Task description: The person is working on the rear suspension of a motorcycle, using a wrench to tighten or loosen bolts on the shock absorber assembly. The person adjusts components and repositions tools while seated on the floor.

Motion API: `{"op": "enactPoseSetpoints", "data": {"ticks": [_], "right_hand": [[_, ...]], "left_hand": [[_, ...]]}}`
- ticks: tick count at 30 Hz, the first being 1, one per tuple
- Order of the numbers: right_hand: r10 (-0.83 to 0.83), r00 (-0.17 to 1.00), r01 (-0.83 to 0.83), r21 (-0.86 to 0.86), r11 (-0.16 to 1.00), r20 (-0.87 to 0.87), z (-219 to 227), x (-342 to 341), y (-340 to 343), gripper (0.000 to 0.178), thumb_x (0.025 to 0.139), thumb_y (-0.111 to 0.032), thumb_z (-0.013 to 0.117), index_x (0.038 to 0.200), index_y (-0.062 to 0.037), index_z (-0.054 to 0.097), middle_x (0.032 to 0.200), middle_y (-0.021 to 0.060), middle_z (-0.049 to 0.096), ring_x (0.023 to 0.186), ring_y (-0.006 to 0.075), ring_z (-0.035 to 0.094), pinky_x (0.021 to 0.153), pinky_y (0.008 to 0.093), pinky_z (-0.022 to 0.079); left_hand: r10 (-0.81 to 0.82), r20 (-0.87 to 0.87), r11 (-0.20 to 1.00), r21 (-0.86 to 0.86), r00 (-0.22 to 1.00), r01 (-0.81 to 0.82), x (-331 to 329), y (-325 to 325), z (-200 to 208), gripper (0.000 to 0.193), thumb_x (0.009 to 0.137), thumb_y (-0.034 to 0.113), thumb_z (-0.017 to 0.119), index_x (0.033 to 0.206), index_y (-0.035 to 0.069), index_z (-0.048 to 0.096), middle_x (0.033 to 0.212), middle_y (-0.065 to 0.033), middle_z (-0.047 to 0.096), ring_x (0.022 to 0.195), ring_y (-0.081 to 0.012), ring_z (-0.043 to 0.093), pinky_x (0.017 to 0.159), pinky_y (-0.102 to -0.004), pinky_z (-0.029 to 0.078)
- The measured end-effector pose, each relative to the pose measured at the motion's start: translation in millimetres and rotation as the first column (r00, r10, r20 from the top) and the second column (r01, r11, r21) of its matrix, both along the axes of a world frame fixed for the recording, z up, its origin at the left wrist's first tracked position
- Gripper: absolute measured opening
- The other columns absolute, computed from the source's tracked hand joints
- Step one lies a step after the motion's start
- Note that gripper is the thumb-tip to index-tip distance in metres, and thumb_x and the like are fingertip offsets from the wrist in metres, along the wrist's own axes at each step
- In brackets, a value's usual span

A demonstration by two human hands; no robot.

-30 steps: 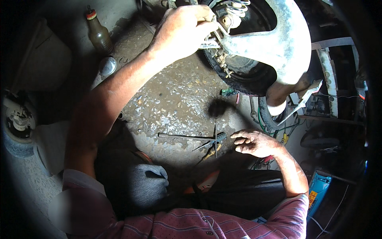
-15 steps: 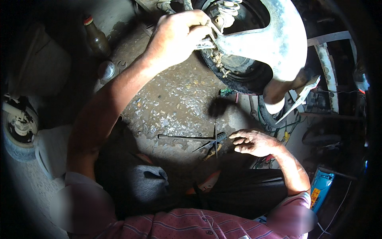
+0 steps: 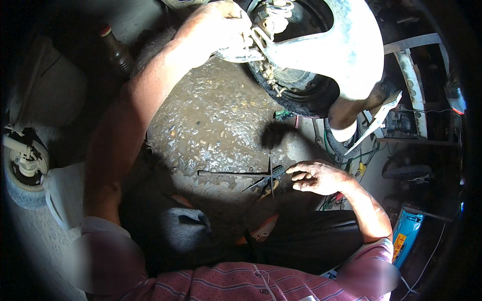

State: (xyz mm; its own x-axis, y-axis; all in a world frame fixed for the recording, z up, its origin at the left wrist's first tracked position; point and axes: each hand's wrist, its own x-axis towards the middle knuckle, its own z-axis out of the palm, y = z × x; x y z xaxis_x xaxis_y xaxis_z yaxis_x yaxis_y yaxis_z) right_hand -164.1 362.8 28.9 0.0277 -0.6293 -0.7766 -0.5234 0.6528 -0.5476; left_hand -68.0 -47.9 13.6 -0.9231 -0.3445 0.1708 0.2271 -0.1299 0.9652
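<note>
Metal part [image 3: 241, 54] left of wheel [image 3: 301, 83], against curled left hand [image 3: 221, 30], grip unclear; likely stiff, slippery, best pinched along its edge; right hand [image 3: 317, 178] below wheel, empty, loosely uncurled.

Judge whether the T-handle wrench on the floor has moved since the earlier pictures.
No: the T-handle wrench shows no clear shift either way against the wet floor.

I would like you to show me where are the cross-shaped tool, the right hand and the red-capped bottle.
Cross-shaped tool [image 3: 233, 174]: head view, on its long bar.
Right hand [image 3: 321, 179]: head view, middle of the hand.
Red-capped bottle [image 3: 118, 55]: head view, on its body.
</note>
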Motion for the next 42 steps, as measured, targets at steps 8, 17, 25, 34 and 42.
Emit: {"op": "enactPoseSetpoints", "data": {"ticks": [8, 17, 25, 34, 42], "right_hand": [[0.013, 1.000, -0.012, 0.075, 0.997, -0.015, 3, 0, -3, 0.052, 0.102, -0.028, 0.071, 0.146, -0.0050, 0.056, 0.132, 0.0172, 0.073, 0.123, 0.0275, 0.070, 0.105, 0.0376, 0.054], [0.004, 1.000, -0.004, 0.082, 0.997, -0.002, 5, 1, -6, 0.053, 0.102, -0.029, 0.070, 0.147, -0.0050, 0.055, 0.135, 0.0170, 0.071, 0.123, 0.0280, 0.069, 0.105, 0.0374, 0.054], [-0.026, 1.000, 0.025, 0.112, 0.993, 0.008, 7, 3, -6, 0.054, 0.101, -0.027, 0.070, 0.148, -0.0046, 0.054, 0.136, 0.0165, 0.071, 0.123, 0.0286, 0.069, 0.105, 0.0371, 0.054], [0.041, 0.998, -0.038, 0.049, 0.998, -0.043, 7, 6, -9, 0.054, 0.101, -0.026, 0.071, 0.147, -0.0038, 0.054, 0.132, 0.0174, 0.073, 0.121, 0.0276, 0.070, 0.104, 0.0377, 0.055], [0.033, 0.999, -0.032, 0.029, 0.999, -0.040, 1, 5, 0, 0.048, 0.102, -0.020, 0.072, 0.144, -0.0045, 0.057, 0.126, 0.0168, 0.074, 0.109, 0.0231, 0.074, 0.092, 0.0350, 0.061]], "left_hand": [[0.135, -0.030, 0.949, -0.284, 0.990, -0.137, 3, 4, -2, 0.012, 0.101, 0.013, 0.067, 0.107, 0.003, 0.071, 0.093, -0.0015, 0.070, 0.086, -0.0097, 0.065, 0.076, -0.0261, 0.053], [0.177, 0.024, 0.931, -0.327, 0.984, -0.160, -4, 4, -1, 0.012, 0.098, 0.010, 0.071, 0.106, 0.002, 0.070, 0.092, -0.0030, 0.070, 0.085, -0.0104, 0.066, 0.075, -0.0269, 0.055], [0.360, -0.196, 0.667, -0.630, 0.912, -0.399, 10, 39, 9, 0.012, 0.096, 0.009, 0.073, 0.105, 0.002, 0.070, 0.090, -0.0078, 0.070, 0.083, -0.0150, 0.069, 0.076, -0.0293, 0.055], [0.368, -0.110, 0.698, -0.623, 0.923, -0.352, 17, 46, 14, 0.013, 0.098, 0.012, 0.072, 0.107, 0.003, 0.070, 0.087, -0.0057, 0.068, 0.079, -0.0111, 0.063, 0.074, -0.0279, 0.053], [0.382, -0.099, 0.631, -0.698, 0.919, -0.338, 10, 44, 18, 0.011, 0.098, 0.012, 0.070, 0.104, 0.002, 0.070, 0.090, -0.0045, 0.070, 0.082, -0.0112, 0.065, 0.079, -0.0285, 0.054]]}}
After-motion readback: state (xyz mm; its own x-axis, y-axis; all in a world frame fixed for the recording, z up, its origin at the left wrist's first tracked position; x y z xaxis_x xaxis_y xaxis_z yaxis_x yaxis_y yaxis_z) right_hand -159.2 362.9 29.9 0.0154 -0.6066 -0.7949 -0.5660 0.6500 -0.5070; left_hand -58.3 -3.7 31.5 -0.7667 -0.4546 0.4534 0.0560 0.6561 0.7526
